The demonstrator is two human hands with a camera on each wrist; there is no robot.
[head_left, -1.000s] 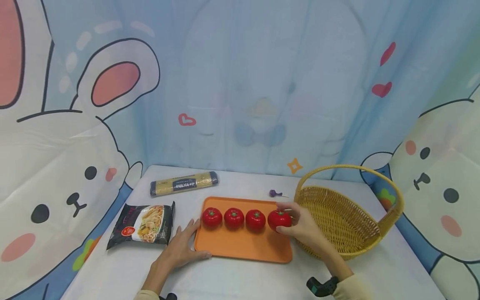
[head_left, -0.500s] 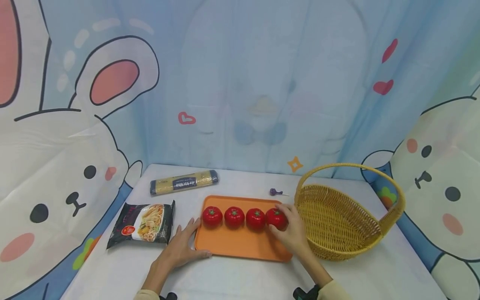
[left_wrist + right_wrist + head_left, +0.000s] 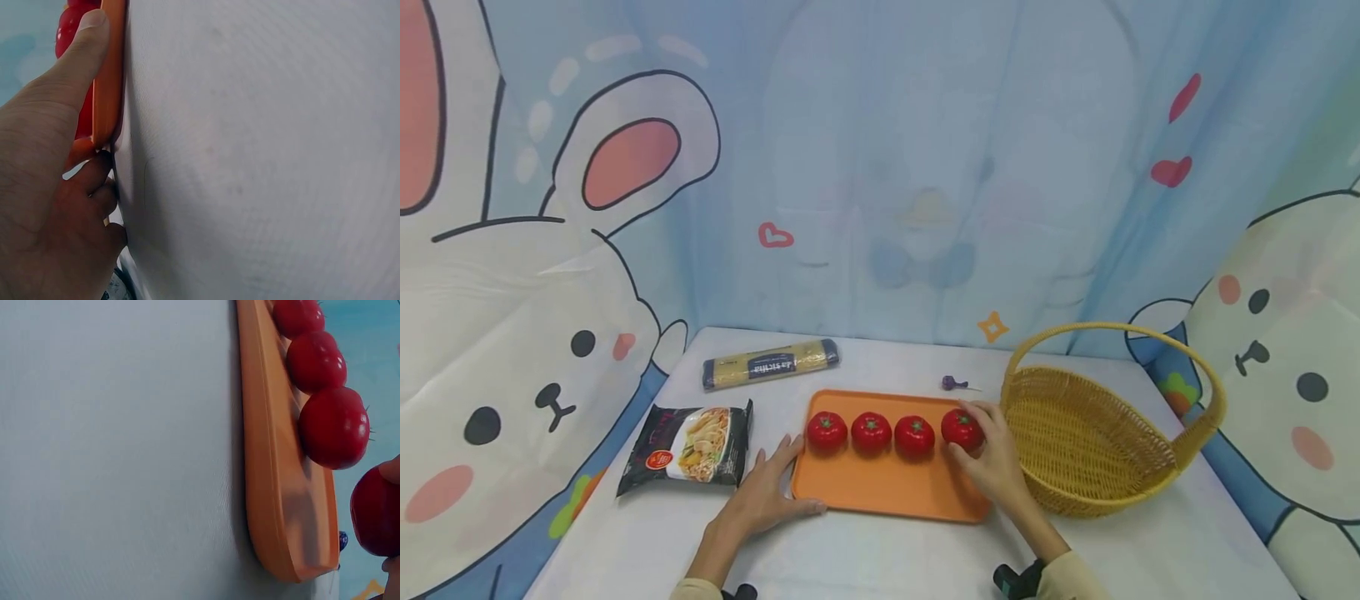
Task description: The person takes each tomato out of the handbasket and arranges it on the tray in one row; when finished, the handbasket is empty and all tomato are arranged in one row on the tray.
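A row of red tomatoes (image 3: 871,434) lies along the orange tray (image 3: 887,496) in the middle of the table. My right hand (image 3: 1003,458) pinches the rightmost tomato (image 3: 962,429) between thumb and fingers. In the right wrist view this tomato (image 3: 374,515) appears raised above the tray, apart from its neighbour. My left hand (image 3: 763,497) rests at the tray's front left corner with its fingers fairly straight. Its thumb (image 3: 84,53) lies against the front edge in the left wrist view, while the other fingertips are near the left side.
To the right stands a yellow wicker basket (image 3: 1075,433) with a tall arched handle. A black noodle packet (image 3: 692,446) lies left of the tray, and a long pasta packet (image 3: 771,364) lies behind. A small purple object (image 3: 955,383) with a thin point sits behind the tray.
My right hand first shifted left with the rightmost tomato, close to its neighbour, then moved slightly right and up with it. The left hand stays at the tray corner.
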